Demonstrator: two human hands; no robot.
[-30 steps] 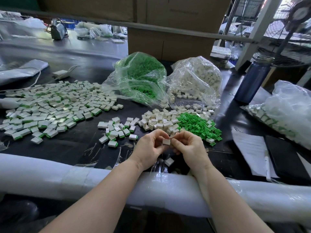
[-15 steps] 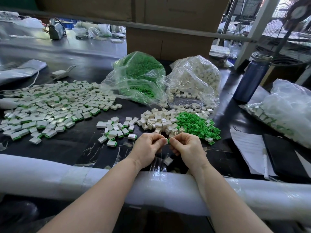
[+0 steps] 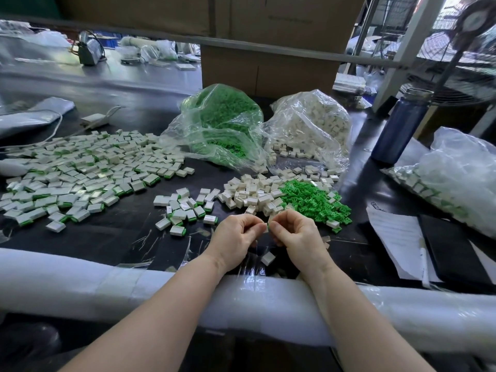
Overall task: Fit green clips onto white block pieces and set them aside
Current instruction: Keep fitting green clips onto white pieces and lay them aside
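1. Right now the person's left hand (image 3: 236,236) and right hand (image 3: 295,234) meet above the near edge of the black tabletop (image 3: 112,232), fingers curled and fingertips almost touching each other.
2. Between the fingertips sits a small white plastic block piece with a sliver of green clip showing (image 3: 266,226); both hands pinch it, the left from one side and the right from the other.
3. Just below the hands a single loose white block (image 3: 267,258) lies on the table, apart from the piles.
4. Just beyond the hands lies a heap of bare white blocks (image 3: 249,194), and touching its right side a heap of loose green plastic clips (image 3: 314,197).
5. To the left of that heap is a small cluster of finished white blocks with green edges (image 3: 185,208), and further left a wide spread of finished pieces (image 3: 80,175) covers the table.
6. Behind the heaps stand a clear plastic bag of green clips (image 3: 222,122) and, just beside it on the right, a clear plastic bag of white blocks (image 3: 311,124).
7. At the right edge a dark blue cylindrical bottle (image 3: 400,127) stands upright, near another clear bag of pieces (image 3: 451,178) and a sheet of white paper (image 3: 394,234).
8. Both forearms rest on a white foam-wrapped rail (image 3: 80,288) along the table's near edge.
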